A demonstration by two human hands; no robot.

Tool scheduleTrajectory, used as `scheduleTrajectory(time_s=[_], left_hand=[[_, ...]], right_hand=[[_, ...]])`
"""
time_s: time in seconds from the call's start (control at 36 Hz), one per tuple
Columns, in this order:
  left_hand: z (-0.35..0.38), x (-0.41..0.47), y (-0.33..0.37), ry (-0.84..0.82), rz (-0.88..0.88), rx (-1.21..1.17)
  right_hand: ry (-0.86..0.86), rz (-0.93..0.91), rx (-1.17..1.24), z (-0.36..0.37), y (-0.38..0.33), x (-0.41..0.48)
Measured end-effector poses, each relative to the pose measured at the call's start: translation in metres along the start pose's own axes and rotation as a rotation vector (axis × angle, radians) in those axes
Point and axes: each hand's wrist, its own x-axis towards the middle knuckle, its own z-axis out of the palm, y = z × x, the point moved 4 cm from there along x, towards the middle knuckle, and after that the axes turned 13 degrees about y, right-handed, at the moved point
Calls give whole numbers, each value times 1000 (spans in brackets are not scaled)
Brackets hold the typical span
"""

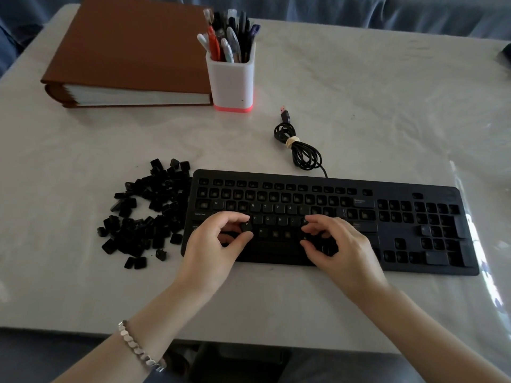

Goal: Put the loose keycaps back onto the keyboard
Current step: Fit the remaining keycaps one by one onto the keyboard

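Now left hand point(215, 244) pinches square black keycap point(246, 226); right hand point(337, 244) curled over keyboard point(392, 193), hold unclear.

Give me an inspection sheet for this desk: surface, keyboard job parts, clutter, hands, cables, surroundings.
Surface: pale table, glossy, slightly wrinkled.
Job's things: keyboard, many sockets bare; loose keycaps piled by its left end.
Clutter: brown binder at far left; pen holder full of pens beside it.
Hands: left hand pinches a keycap over the letter rows; right hand curled over the keyboard, grip unclear.
Cables: cable coiled and banded behind the keyboard, plug lying free.
Surroundings: blue-grey fabric beyond the table.
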Motion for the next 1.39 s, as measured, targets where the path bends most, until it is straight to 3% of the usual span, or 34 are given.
scheduleTrajectory(time_s=[0.08,0.28,0.5,0.61,0.69,0.89,1.03,1.19,1.39], left_hand=[[0,0,2,0,2,12],[4,-7,25,-95,49,-30],[23,-9,41,-392,-443,-98],[27,-12,46,-484,-510,-162],[28,-15,50,-541,-461,-181],[28,-15,48,-498,-439,-235],[27,-15,47,-458,-424,-249],[27,-12,45,-282,-404,-237],[34,-17,48,-350,-385,-216]], right_hand=[[-5,33,3,-2,-4,-1],[-30,287,331,-13,-28,3],[-49,309,531,-19,-44,9],[-81,332,570,-19,-42,10],[-130,335,564,-19,-43,11],[-199,329,534,-21,-41,11],[-148,343,513,-21,-41,10],[-64,376,421,-20,-39,4],[11,304,290,-17,-38,1]])
